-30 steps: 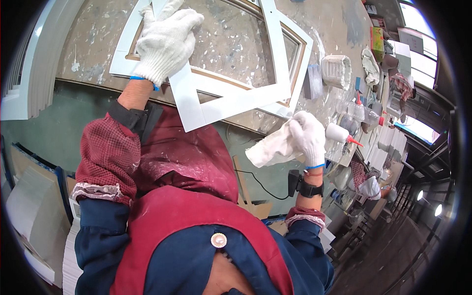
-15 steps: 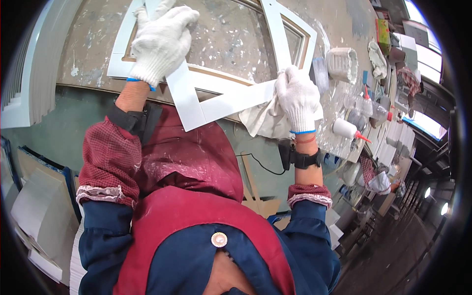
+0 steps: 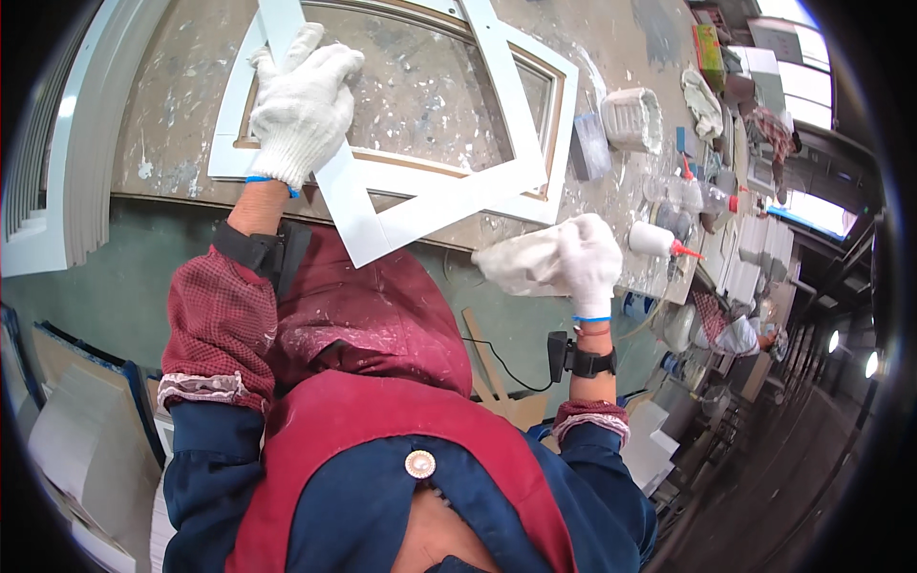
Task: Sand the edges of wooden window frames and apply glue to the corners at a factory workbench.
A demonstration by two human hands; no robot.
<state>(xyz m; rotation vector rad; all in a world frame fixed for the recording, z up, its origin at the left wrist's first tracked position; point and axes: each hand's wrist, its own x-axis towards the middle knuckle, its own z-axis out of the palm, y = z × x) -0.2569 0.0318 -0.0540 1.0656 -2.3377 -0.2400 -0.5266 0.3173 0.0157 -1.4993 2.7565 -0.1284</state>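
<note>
Both hands wear white knit gloves. My left hand grips the left rail of a white rectangular frame, its fingers bent around the rail. That frame lies aslant on top of a second white frame with a tan inner edge; the near left corner of the upper one juts past the table edge, over my lap. My right hand is off the frames, near the table's front edge, closed on a bunched white cloth that hangs out to its left.
The paint-spotted worktable carries a grey block, a clear plastic tub and a white bottle with a red nozzle. More white frames stand stacked at the left. Another person is at the far right.
My right hand has let go of the frame's near right corner and drawn back toward me with the cloth. My left hand keeps its hold on the left rail.
</note>
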